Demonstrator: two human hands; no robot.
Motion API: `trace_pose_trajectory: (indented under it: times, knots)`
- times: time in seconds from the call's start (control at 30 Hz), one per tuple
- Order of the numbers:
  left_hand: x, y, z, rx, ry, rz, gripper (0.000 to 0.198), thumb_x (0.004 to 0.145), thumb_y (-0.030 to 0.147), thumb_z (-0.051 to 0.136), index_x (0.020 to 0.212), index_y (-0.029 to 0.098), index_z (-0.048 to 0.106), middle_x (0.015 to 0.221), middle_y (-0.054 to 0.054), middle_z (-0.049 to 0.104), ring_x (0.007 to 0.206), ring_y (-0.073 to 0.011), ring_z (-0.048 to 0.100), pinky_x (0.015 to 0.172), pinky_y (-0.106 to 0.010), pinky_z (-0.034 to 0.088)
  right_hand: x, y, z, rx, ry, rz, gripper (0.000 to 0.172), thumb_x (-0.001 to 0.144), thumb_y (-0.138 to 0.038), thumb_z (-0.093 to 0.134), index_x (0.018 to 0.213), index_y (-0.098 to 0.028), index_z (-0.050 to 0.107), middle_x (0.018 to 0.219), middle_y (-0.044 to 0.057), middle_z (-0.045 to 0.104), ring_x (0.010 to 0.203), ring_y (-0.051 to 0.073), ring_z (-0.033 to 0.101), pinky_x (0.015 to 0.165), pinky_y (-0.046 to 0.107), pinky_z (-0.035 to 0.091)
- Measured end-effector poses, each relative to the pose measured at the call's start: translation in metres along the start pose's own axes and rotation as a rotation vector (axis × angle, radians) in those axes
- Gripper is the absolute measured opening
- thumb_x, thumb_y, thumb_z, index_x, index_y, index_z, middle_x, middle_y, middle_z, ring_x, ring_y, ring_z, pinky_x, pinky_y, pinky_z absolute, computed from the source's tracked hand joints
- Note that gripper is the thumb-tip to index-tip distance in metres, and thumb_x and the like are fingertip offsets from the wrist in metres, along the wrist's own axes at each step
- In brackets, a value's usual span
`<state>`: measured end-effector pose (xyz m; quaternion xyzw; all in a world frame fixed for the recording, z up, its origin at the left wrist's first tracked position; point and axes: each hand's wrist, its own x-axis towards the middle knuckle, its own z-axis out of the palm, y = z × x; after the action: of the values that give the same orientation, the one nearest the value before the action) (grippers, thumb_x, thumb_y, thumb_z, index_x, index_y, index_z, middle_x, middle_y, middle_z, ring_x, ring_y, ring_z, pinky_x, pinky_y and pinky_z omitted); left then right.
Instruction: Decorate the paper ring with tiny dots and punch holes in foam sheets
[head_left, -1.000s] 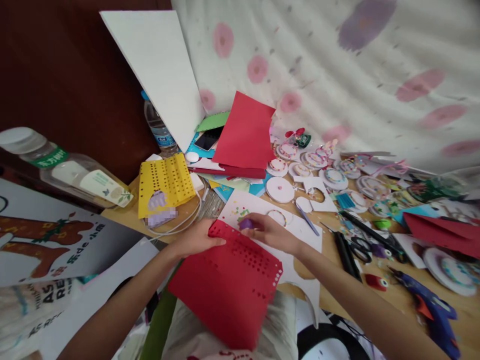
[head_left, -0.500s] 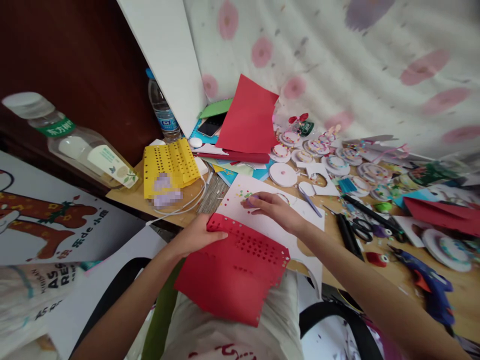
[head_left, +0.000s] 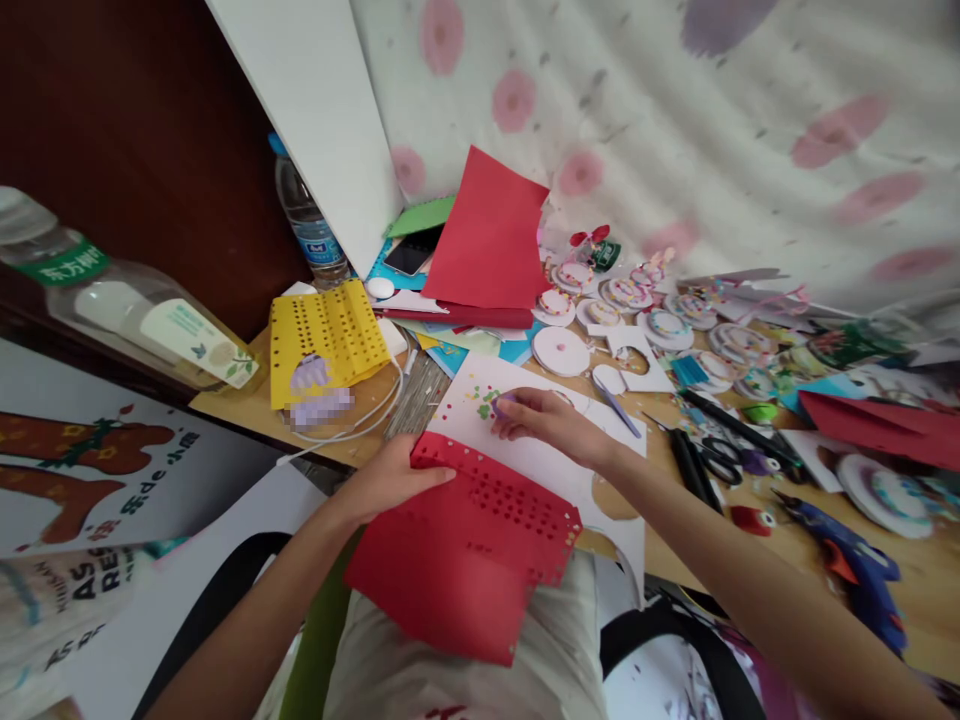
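Note:
My left hand grips the upper left corner of a red paper sheet, its thumb on top. Rows of small punched holes run along the sheet's upper part, and its lower part lies over my lap. My right hand is closed over a white sheet on the desk. Its fingers are curled round a small purple object, mostly hidden, whose kind I cannot make out. Just left of those fingers, tiny green, yellow and red paper dots lie scattered on the white sheet.
A yellow punched sheet and a white cable lie at the left, near bottles. Decorated white discs crowd the back right. Scissors, a black tool and a blue glue gun lie at the right.
The view has shifted slightly. My right hand stays over the white sheet, its fingers a little more curled and lower round the purple object. My left hand keeps its hold on the red sheet.

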<state>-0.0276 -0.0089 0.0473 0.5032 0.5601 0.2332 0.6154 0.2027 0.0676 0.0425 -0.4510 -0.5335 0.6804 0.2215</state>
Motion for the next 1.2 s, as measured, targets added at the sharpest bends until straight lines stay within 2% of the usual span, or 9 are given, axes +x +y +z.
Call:
trace_pose_trajectory:
  times: [0.1,0.17,0.27,0.37,0.53,0.83,0.97,1.07,1.2]
  knots:
    - [0.002,0.002,0.000,0.009,0.008,-0.023,0.031,0.074,0.034,0.071,0.099,0.015,0.072,0.097,-0.007,0.077,0.090,-0.0262,0.071,0.074,-0.031,0.055,0.001,0.002,0.000,0.071,0.003,0.019,0.042,0.071,-0.052,0.075,0.090,-0.017,0.060,0.092,0.008,0.070,0.082,0.018,0.066,0.082,0.036,0.050]
    - [0.004,0.002,0.000,-0.008,-0.002,-0.043,0.031,0.074,0.034,0.071,0.098,0.014,0.072,0.094,-0.007,0.077,0.088,-0.0266,0.072,0.073,-0.031,0.055,0.001,0.002,0.000,0.092,0.028,0.026,0.038,0.072,-0.050,0.075,0.088,-0.017,0.062,0.094,0.007,0.069,0.083,0.016,0.065,0.080,0.033,0.050]
    - [0.006,0.000,-0.001,-0.047,-0.026,-0.052,0.033,0.073,0.035,0.072,0.098,0.013,0.072,0.094,-0.008,0.077,0.089,-0.0271,0.071,0.076,-0.033,0.055,0.000,0.003,0.001,0.157,0.044,0.045,0.033,0.073,-0.047,0.076,0.082,-0.017,0.065,0.085,0.001,0.064,0.076,0.011,0.060,0.071,0.026,0.047]
    - [0.008,-0.003,-0.002,-0.048,-0.030,-0.043,0.034,0.073,0.036,0.072,0.099,0.014,0.072,0.095,-0.008,0.077,0.090,-0.0265,0.071,0.078,-0.033,0.055,-0.001,0.002,-0.001,0.303,-0.017,0.092,0.032,0.073,-0.046,0.077,0.077,-0.018,0.063,0.076,-0.001,0.060,0.068,0.010,0.055,0.066,0.024,0.045]
    - [0.009,-0.003,-0.003,-0.032,-0.016,-0.061,0.034,0.073,0.036,0.072,0.099,0.014,0.071,0.095,-0.007,0.077,0.089,-0.0260,0.071,0.076,-0.032,0.055,-0.003,0.002,-0.009,0.360,-0.077,0.114,0.037,0.074,-0.054,0.073,0.074,-0.020,0.059,0.076,0.003,0.062,0.069,0.015,0.057,0.067,0.029,0.049]
    - [0.008,0.002,-0.004,-0.029,-0.025,-0.064,0.032,0.073,0.034,0.073,0.098,0.015,0.072,0.094,-0.006,0.077,0.087,-0.0246,0.072,0.071,-0.029,0.055,0.000,0.006,-0.006,0.372,-0.068,0.104,0.032,0.070,-0.047,0.077,0.075,-0.020,0.059,0.076,0.004,0.061,0.069,0.016,0.054,0.066,0.029,0.050]
    - [0.008,0.003,-0.004,0.016,0.007,-0.080,0.031,0.073,0.034,0.073,0.098,0.016,0.071,0.094,-0.004,0.077,0.088,-0.0235,0.071,0.071,-0.026,0.054,-0.004,-0.004,-0.008,0.455,-0.105,0.107,0.030,0.080,-0.051,0.062,0.080,-0.021,0.059,0.081,0.005,0.058,0.068,0.015,0.051,0.065,0.028,0.048]
    - [0.007,0.004,-0.004,0.031,0.011,-0.077,0.029,0.073,0.033,0.073,0.097,0.017,0.072,0.093,-0.003,0.077,0.088,-0.0232,0.072,0.070,-0.026,0.054,-0.009,-0.013,-0.010,0.522,-0.171,0.133,0.037,0.088,-0.053,0.043,0.088,-0.020,0.061,0.076,0.005,0.053,0.063,0.015,0.043,0.057,0.027,0.042]
    - [0.008,0.006,-0.004,0.033,0.012,-0.084,0.029,0.072,0.034,0.074,0.095,0.017,0.072,0.091,-0.003,0.078,0.087,-0.0245,0.072,0.070,-0.027,0.054,-0.015,-0.019,-0.009,0.481,-0.179,0.145,0.042,0.089,-0.052,0.034,0.088,-0.021,0.062,0.071,0.003,0.045,0.058,0.015,0.033,0.051,0.025,0.034]
